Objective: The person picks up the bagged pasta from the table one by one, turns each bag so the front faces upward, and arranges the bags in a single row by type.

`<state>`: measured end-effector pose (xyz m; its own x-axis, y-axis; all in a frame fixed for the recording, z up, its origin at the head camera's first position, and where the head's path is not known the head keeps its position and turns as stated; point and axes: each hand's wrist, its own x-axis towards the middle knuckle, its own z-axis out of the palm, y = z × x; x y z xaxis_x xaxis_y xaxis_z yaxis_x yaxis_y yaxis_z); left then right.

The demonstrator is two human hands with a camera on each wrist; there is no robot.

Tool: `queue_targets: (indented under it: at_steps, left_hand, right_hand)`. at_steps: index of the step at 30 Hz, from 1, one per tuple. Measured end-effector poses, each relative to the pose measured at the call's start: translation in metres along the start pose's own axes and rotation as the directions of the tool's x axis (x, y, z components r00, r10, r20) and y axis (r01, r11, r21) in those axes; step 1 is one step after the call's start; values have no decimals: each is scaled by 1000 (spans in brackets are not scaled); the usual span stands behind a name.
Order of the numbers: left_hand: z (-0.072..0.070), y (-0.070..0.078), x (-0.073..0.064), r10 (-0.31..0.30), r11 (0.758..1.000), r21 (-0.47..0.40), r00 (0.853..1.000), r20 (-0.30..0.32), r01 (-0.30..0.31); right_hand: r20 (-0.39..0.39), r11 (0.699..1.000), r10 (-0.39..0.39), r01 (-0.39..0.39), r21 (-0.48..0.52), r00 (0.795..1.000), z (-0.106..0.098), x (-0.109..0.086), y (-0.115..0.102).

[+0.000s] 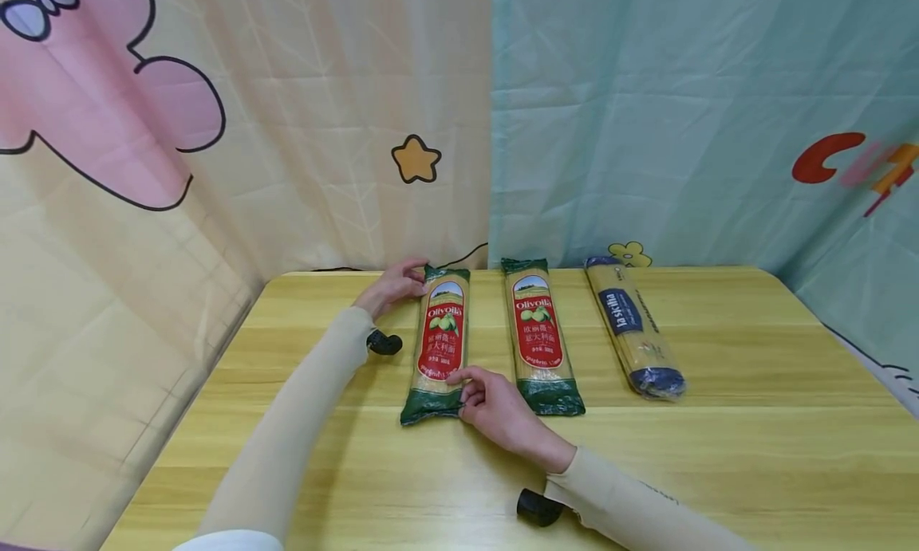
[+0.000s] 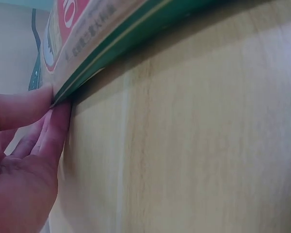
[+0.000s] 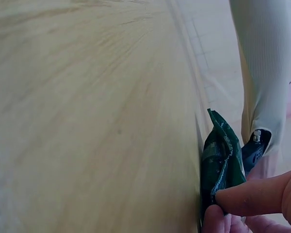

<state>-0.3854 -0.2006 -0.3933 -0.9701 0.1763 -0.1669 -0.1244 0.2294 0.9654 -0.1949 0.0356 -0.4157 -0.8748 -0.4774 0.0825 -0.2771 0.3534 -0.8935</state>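
Leftmost of three packs, a red-labelled spaghetti pack (image 1: pixel 441 336) with green ends lies face up on the wooden table. Its upper left edge is pinched by my left hand (image 1: pixel 393 286); in the left wrist view the thumb (image 2: pixel 24 107) lies above the edge and the fingers lie below. My right hand (image 1: pixel 498 411) pinches the lower right corner at the green end. In the right wrist view, thumb and finger meet on that crinkled green end (image 3: pixel 223 150). Both hands are at the same pack.
A matching spaghetti pack (image 1: pixel 538 336) lies just to the right. Farther right is a blue-ended spaghetti pack (image 1: pixel 632 328), slightly slanted. The wooden table (image 1: pixel 754 455) meets a printed curtain (image 1: pixel 345 136) at its back edge. Black devices protrude from both sleeves.
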Motion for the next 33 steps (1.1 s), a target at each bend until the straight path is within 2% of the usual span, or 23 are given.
queue_targets:
  at_steps: [15,24,29,33]
  left_hand:
    - [7,2,4,12,1000,5,1000,-18,-11]
    - [8,0,3,18,998,53,1000,-21,-17]
    - [8,-1,4,33,997,73,999,-34,-30]
    - [7,2,0,13,997,73,1000,-26,-11]
  right_hand:
    - [-29,999,-11,9,-41,1000,-5,2,2]
    - [-27,999,-18,17,-50,999,-3,-2,4]
    - [2,999,-17,17,-45,1000,-3,-2,3]
    - [37,1000,-3,4,-26,999,-7,-2,1]
